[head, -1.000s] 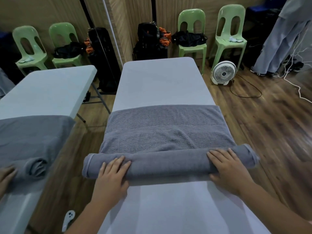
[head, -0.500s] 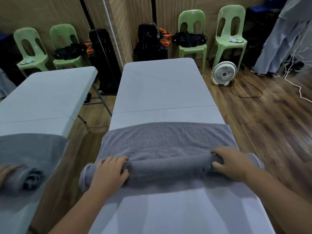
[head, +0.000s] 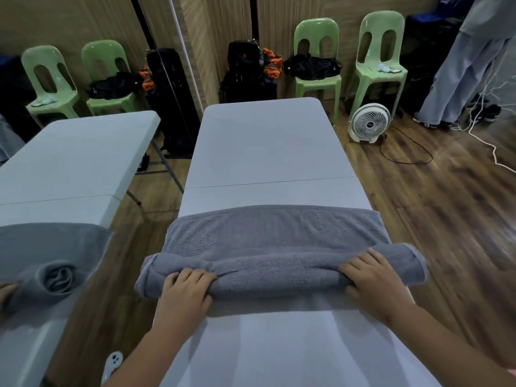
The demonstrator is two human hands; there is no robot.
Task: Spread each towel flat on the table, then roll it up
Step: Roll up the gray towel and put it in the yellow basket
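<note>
Two curled grips on the half-rolled grey terry towel (head: 279, 272), left hand (head: 185, 291) and right hand (head: 374, 280); push evenly, I'd say, so it winds tight and straight.

head cam | looks forward-down | close over table (head: 268, 152) near end

Function room; mirror wall (head: 69, 20); folding table (head: 265, 152); green plastic chairs (head: 317, 26)
</note>
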